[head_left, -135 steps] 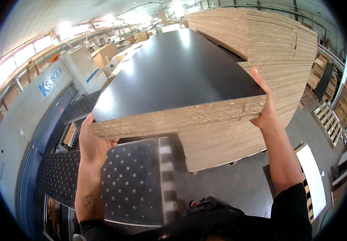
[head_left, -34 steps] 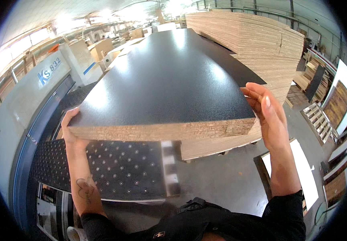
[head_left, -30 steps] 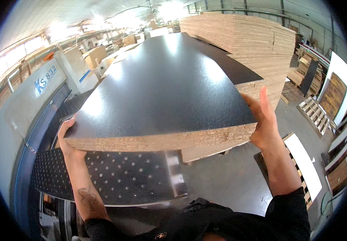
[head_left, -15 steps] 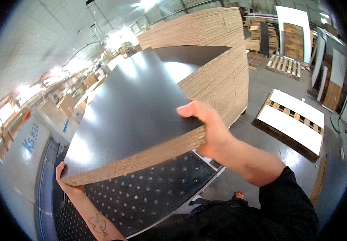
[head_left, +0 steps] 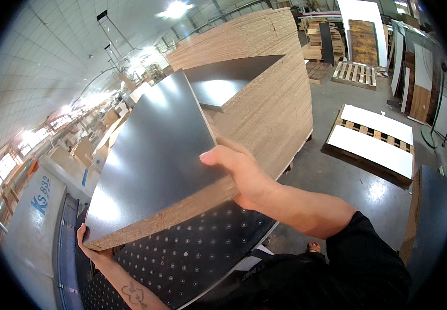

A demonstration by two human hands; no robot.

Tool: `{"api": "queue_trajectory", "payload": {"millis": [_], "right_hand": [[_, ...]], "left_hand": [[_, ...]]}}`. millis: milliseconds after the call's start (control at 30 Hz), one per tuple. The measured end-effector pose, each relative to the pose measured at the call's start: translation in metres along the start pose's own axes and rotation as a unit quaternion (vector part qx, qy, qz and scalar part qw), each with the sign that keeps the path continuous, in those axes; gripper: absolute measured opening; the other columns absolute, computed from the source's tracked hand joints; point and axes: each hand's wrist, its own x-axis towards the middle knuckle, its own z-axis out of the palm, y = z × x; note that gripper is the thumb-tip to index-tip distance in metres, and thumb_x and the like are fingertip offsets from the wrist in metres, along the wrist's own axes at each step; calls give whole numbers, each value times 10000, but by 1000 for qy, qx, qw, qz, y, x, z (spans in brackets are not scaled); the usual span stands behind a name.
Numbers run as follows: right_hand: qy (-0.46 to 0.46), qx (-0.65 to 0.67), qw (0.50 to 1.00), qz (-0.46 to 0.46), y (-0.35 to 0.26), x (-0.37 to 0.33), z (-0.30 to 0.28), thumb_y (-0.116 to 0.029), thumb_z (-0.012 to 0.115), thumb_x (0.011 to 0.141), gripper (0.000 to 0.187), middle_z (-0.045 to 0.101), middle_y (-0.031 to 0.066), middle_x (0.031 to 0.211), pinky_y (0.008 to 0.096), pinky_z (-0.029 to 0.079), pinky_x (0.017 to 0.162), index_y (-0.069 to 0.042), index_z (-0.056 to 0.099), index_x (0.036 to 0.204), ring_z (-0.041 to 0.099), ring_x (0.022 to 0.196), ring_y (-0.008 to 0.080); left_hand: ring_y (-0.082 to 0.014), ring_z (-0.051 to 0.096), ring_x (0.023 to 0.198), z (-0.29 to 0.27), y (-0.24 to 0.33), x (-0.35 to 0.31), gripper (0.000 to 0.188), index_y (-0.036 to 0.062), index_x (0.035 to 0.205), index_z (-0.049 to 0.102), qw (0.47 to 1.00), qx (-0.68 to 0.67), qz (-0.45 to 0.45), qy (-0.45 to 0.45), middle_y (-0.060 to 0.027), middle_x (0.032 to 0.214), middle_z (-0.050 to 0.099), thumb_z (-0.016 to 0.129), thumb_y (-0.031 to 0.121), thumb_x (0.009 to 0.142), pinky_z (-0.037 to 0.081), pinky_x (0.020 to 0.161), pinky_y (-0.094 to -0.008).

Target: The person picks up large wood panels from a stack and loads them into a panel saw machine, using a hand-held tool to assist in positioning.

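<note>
Glare on panel (head_left: 156, 150), distance perhaps blurry.

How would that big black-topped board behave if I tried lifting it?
The black-topped board is probably stiff, showing no clear sag. It may be heavy, given its broad face and thick chipboard edge. Its shiny top looks smooth, so perhaps slippery.

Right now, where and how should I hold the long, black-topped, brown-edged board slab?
Probably by its thick brown near edge, from the near side: left hand at the left end, right hand at the right, each clasping from above and below. The slab is wide and flat, with no handle in view, so spread hands should steady it best.
</note>
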Motion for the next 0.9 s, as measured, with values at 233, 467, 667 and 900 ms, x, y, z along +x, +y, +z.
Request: {"api": "queue_trajectory", "payload": {"millis": [233, 467, 667, 900], "right_hand": [[21, -22, 999, 17, -6, 0, -16, -173, 628, 803, 434, 545, 102, 1016, 351, 458, 798, 25, 529, 1177, 536, 935, 191], [28, -39, 998, 41, -34, -7, -43, -199, 634, 775, 440, 562, 96, 1057, 365, 447, 825, -37, 570, 1178, 536, 980, 211], [33, -19, 998, 43, -44, -2, -56, -207, 622, 779, 422, 551, 86, 1046, 365, 445, 830, -62, 577, 1172, 534, 957, 213], [-21, -53, 998, 14, -50, 2, -48, -202, 596, 796, 419, 561, 90, 1088, 350, 406, 894, -34, 580, 1180, 519, 1024, 207]], "left_hand": [[-293, 587, 1092, -23, -10, -13, 535, -7, 1183, 639, 1000, -1, -26, -10, -139, 1177, 626, 609, 347, 783, 483, 932, -434], [-269, 634, 1040, 23, -47, -65, 572, -12, 1231, 619, 999, -20, 40, -16, -145, 1146, 645, 601, 355, 794, 533, 875, -401], [-317, 594, 1116, 34, -34, -59, 589, -43, 1275, 554, 997, -51, 5, -50, -181, 1233, 602, 616, 270, 780, 489, 963, -447], [-281, 613, 1097, 28, -38, -62, 578, -8, 1286, 574, 998, -32, 15, -59, -152, 1217, 620, 586, 324, 814, 512, 930, -420]]}}
